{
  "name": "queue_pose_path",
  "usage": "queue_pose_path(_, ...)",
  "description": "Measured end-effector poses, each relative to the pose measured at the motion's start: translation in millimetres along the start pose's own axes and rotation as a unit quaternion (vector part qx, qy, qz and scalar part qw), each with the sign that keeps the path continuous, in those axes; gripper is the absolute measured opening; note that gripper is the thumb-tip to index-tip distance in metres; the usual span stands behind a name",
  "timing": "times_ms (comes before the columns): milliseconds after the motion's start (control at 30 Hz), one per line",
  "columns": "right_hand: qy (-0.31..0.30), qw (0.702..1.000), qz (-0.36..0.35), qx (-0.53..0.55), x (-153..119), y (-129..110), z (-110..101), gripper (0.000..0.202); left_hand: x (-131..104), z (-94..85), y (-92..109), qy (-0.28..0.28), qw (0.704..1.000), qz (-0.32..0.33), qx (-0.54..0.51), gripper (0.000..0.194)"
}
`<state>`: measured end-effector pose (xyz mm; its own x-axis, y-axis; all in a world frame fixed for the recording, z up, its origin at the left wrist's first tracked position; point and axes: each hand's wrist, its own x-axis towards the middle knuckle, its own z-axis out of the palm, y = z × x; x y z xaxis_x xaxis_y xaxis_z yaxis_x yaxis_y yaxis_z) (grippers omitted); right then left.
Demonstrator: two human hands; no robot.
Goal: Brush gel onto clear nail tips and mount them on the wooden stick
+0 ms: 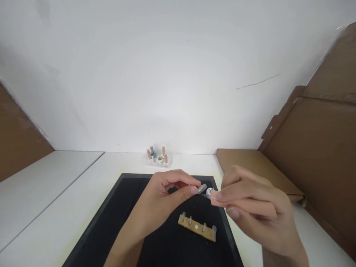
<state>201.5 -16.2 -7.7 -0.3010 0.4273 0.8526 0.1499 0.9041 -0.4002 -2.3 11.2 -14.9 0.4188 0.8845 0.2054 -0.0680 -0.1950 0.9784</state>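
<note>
Left hand (pixel 164 198) grip pinching a clear nail tip (pixel 202 188) and right hand (pixel 250 202) grip clenched on a thin brush (pixel 207 195), both just above the wooden peg strip (pixel 197 227) lying on the black mat (pixel 116 226); small bottles (pixel 158 155) beyond the mat on the surface (pixel 55 207).

Illumination bright, even and diffuse; no single source is identifiable. The white wall (pixel 178 74) is nearly washed out, with slight grey falloff toward the upper corners. Shadows are soft and faint. No hard glare. Wide-angle distortion bows the table (pixel 55 207) edges. Both hands (pixel 158 204) are slightly soft; small distant bottles (pixel 158 155) lack detail.
</note>
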Motion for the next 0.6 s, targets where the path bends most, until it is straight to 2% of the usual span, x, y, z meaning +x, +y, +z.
queue_pose_path(400, 0.050, 0.997, 0.011, -0.053, -7.7, 3.7, -7.5, 0.023, -3.4, -1.8, -2.2, -0.001, 0.999, 0.035, 0.024, 0.015)
queue_pose_path(600, 0.016, 1.000, 0.008, 0.000, -0.2, -3.1, -1.6, 0.014, 1.0, 0.6, 2.7, 0.008, 0.999, 0.034, 0.036, 0.012)
